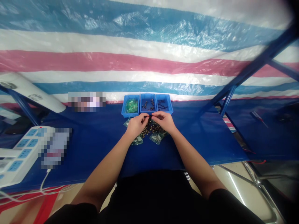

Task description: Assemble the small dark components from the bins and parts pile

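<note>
As you look down the bench (93,149) with its blue cover, a plastic sheet (149,62) striped blue, white and red fills everything from 10 to 2 o'clock behind it. A blue steel frame (257,65) cuts across at 2 o'clock, and a screwdriver (258,117) lies on a blue surface (263,140) at 3 o'clock. A white power strip (25,152) with blue panels sits at 9 o'clock.

At 12 o'clock stand three blue trays side by side: the left tray (130,105) holds green parts, the middle tray (147,105) small dark-and-brass fittings, and the right tray (164,104) dark pieces. Just nearer you lies a loose heap of brass and black fittings (149,129), with clear bags of green parts (157,138) around its edge.

Your left hand (137,123) and right hand (164,121) meet above the heap, both grips pressed together, their fingertips (144,115) pinching one small dark fitting (149,116) just in front of the trays.
</note>
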Tool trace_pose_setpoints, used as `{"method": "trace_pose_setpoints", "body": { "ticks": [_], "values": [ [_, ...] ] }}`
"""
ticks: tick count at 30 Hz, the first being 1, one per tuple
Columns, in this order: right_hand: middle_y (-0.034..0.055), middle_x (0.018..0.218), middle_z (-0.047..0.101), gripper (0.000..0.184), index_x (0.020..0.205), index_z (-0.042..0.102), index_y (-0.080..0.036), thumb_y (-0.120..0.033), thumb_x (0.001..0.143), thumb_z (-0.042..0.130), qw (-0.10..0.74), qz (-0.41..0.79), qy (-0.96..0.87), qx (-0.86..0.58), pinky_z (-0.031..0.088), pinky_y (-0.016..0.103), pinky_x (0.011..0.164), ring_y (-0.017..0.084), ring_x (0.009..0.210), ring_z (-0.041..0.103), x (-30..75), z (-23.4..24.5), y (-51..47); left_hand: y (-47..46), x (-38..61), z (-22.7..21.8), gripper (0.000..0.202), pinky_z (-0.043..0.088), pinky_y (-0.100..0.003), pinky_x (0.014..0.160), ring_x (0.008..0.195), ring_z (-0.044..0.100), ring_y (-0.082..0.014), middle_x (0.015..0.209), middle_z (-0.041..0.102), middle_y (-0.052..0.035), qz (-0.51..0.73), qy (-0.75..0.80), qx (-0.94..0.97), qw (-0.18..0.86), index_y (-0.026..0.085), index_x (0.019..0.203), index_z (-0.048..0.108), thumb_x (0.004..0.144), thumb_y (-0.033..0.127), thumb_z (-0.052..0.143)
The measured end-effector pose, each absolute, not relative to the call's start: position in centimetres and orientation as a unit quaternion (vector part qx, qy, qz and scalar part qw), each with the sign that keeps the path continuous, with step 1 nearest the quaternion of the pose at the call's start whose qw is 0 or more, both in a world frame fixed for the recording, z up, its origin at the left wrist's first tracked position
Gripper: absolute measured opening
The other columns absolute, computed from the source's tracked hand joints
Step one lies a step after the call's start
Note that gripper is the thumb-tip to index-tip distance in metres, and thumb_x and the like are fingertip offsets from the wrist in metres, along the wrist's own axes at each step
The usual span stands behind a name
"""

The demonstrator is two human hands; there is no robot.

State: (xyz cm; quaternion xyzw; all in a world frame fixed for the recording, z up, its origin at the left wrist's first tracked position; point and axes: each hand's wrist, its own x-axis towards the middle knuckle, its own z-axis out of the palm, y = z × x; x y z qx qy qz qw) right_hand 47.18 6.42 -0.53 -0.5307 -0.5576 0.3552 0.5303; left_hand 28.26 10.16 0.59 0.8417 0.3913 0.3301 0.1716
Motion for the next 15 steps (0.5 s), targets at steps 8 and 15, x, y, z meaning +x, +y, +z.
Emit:
{"method": "trace_pose_setpoints", "body": {
  "ticks": [8,15],
  "values": [
    [0.0057,0.090,0.075,0.029,0.098,0.074,-0.020,-0.042,0.078,0.072,0.517,0.352,-0.567,-0.537,0.054,0.031,0.068,0.016,0.071,0.065,47.31,-0.54,6.29,10.13,28.34,0.46,0.019,0.042,-0.020,0.058,0.058,0.058,-0.0104,0.063,0.058,0.0046,0.331,0.390,0.845,0.159,0.023,0.104,0.065,0.095,0.034,0.053],
    [0.0061,0.091,0.075,0.026,0.094,0.074,-0.020,-0.040,0.077,0.072,0.524,0.345,-0.563,-0.538,0.054,0.031,0.069,0.017,0.072,0.066,47.24,-0.20,6.27,10.02,28.39,0.73,0.024,0.043,-0.021,0.059,0.061,0.061,-0.0116,0.068,0.063,0.0029,0.338,0.409,0.833,0.160,0.023,0.110,0.066,0.094,0.036,0.054]
  ]
}}
